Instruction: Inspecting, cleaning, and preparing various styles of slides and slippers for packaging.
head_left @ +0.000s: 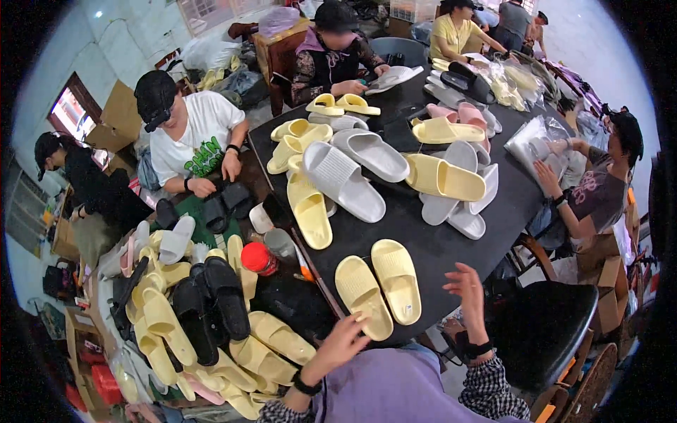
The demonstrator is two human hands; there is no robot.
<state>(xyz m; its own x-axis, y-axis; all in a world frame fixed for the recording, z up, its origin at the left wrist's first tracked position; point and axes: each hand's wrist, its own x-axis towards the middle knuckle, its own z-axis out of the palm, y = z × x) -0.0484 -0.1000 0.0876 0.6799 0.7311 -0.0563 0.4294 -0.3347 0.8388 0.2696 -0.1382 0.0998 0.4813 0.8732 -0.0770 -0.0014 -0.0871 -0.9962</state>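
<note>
Two pale yellow slides lie side by side in front of me on the black table: a left slide (362,292) and a right slide (397,280) with a small white tag near its heel. My left hand (340,345) reaches over the heel of the left one, fingers extended and not wrapped round it; whether the fingertips touch it I cannot tell. To the right of the pair, my right hand (465,290) is raised above the table edge, fingers apart, holding nothing.
Piled grey, yellow and pink slides (343,181) cover the middle of the black table (331,271). At left lies a heap of yellow and black slides (163,321), near a red-lidded jar (259,259). A black seat (543,331) stands at right. Several people work around the table.
</note>
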